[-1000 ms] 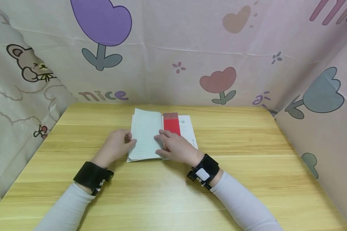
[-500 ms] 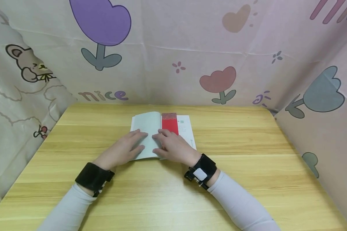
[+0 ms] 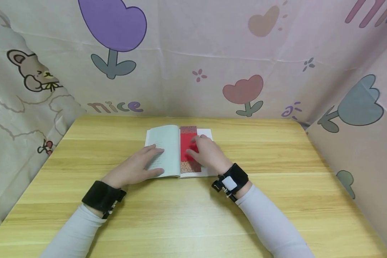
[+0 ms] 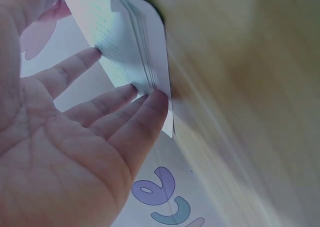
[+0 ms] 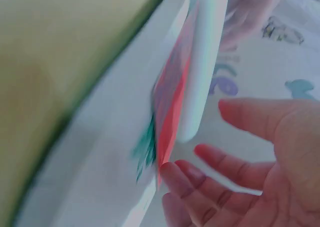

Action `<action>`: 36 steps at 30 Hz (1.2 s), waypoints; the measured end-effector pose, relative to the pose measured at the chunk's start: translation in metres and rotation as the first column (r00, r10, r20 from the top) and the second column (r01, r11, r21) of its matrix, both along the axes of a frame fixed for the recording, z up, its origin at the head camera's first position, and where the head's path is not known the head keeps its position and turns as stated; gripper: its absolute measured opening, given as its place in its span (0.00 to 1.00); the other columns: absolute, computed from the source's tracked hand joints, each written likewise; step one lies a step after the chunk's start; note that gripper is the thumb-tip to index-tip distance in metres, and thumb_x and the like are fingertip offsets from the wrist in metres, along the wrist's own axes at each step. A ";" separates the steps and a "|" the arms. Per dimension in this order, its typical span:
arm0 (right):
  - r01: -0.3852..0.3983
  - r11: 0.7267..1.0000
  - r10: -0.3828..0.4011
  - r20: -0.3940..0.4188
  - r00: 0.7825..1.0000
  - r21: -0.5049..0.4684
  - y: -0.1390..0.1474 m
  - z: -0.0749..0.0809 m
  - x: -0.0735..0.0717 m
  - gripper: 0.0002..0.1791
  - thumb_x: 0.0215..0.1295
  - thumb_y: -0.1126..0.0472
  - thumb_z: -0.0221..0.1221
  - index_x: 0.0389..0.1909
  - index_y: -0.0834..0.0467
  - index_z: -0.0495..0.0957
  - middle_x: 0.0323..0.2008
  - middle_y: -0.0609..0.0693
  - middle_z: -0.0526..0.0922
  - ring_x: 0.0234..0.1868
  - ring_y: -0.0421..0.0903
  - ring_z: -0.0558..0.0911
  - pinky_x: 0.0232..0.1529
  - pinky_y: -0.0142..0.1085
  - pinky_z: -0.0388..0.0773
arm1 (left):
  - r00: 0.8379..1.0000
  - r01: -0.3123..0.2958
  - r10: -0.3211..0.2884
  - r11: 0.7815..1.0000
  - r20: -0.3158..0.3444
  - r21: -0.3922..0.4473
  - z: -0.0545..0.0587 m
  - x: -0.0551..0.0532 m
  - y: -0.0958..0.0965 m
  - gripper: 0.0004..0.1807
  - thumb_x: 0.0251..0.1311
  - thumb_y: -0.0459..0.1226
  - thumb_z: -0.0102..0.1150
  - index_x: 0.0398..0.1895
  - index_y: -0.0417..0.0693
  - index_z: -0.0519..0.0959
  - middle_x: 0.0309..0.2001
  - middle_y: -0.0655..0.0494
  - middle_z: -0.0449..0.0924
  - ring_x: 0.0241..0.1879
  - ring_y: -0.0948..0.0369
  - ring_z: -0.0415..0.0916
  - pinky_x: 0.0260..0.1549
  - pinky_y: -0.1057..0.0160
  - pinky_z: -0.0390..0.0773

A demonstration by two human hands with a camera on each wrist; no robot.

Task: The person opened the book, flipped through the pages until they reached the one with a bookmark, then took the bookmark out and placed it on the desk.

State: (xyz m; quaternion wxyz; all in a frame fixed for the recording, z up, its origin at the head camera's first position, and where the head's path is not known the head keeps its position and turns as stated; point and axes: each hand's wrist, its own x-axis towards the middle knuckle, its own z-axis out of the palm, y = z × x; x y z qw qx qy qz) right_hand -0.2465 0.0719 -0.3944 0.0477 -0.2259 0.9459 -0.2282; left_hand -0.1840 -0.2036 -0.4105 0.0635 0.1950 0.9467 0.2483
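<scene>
An open book (image 3: 169,135) lies near the table's far side, its left pages covered in small print. My left hand (image 3: 132,166) rests on the left page with fingers spread and straight; in the left wrist view its fingertips touch the page edges. Along the book's inner fold, on the right page, lies a red bookmark-like strip (image 3: 186,141) with patterned ends. Over the strip's right side is my right hand (image 3: 211,154), its fingers loosely bent. In the right wrist view the thumb stands apart from the strip, and some fingertips are at its edge. Part of the right page is hidden under this hand.
The book is on a light wooden table (image 3: 180,222). Printed fabric (image 3: 180,43) hangs behind the table and at both sides. A black band is strapped round each wrist.
My left hand has gone from the book's left edge onto the left page, which lies flatter. My right hand has left the fold and shifted right, uncovering the strip's lower end.
</scene>
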 end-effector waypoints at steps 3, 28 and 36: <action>0.059 0.997 -0.059 0.010 0.998 0.044 0.003 0.001 -0.008 0.17 0.73 0.50 0.69 0.44 0.62 0.82 0.32 0.54 0.80 0.32 0.46 0.78 0.28 0.31 0.77 | 1.000 0.001 -0.001 1.000 0.003 0.003 0.000 0.001 -0.001 0.41 0.70 0.54 0.68 0.80 0.46 0.70 0.82 0.32 0.60 0.80 0.33 0.60 0.75 0.28 0.67; 0.143 0.985 -0.157 0.165 0.974 0.094 -0.004 0.007 -0.029 0.19 0.74 0.49 0.68 0.39 0.64 0.86 0.23 0.52 0.80 0.24 0.45 0.75 0.28 0.33 0.70 | 1.000 0.006 -0.007 1.000 -0.018 -0.017 0.001 0.001 -0.009 0.39 0.68 0.50 0.72 0.77 0.44 0.72 0.80 0.31 0.64 0.79 0.33 0.63 0.74 0.29 0.67; 0.174 0.983 -0.182 0.186 0.966 0.058 -0.008 0.006 -0.030 0.19 0.73 0.50 0.70 0.43 0.64 0.87 0.27 0.54 0.83 0.25 0.46 0.77 0.27 0.32 0.70 | 1.000 0.009 -0.010 0.999 -0.010 -0.031 0.001 0.001 -0.009 0.39 0.67 0.50 0.72 0.77 0.45 0.72 0.80 0.32 0.64 0.79 0.33 0.63 0.74 0.29 0.67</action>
